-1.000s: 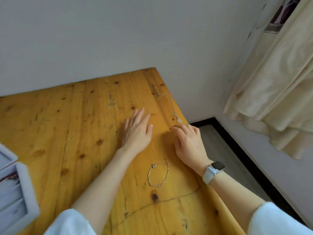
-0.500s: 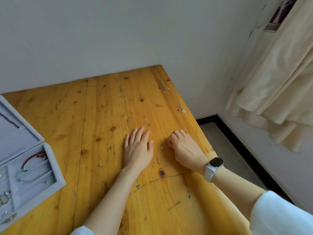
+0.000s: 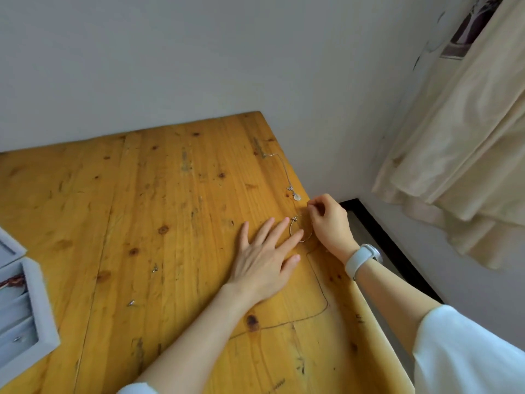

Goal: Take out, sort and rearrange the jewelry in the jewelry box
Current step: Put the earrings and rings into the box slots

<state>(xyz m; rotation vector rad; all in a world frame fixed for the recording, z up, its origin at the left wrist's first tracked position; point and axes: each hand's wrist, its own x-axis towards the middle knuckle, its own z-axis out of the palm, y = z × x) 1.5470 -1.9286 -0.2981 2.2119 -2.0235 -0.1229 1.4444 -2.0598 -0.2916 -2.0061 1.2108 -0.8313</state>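
Left hand: the left hand (image 3: pixel 264 263) lies flat on the wooden table (image 3: pixel 142 223), palm down, fingers straight and spread; it holds nothing. Its index fingertip rests on or right at the near edge of the bracelet's loop.
Right hand: the right hand (image 3: pixel 329 223) is at the table's right edge, fingers curled, thumb and forefinger pinched together at the far end of the bracelet. What lies between the fingertips is too small to make out, but the thin loop runs up to them.
Bracelet: a thin silver bracelet (image 3: pixel 298 230) lies on the table between the two hands, its loop open towards the right hand, a small clasp end showing at its upper left.
Necklace: a fine chain necklace (image 3: pixel 287 177) lies stretched along the right edge of the table beyond the hands, with a small pale pendant at its near end, just beyond the right hand and apart from it.
Small pieces: two tiny silver pieces (image 3: pixel 154 269) lie loose on the wood left of the left forearm, well apart from each other.
Jewelry box: a grey velvet jewelry box (image 3: pixel 42 317) sits at the left edge of view, partly cut off; a dark red beaded piece and a small silver item show in its compartments.
Wrist: a white smartwatch (image 3: pixel 362 258) is on the right wrist.
Surroundings: a pale wall behind, a cream curtain (image 3: pixel 454 137) at right.
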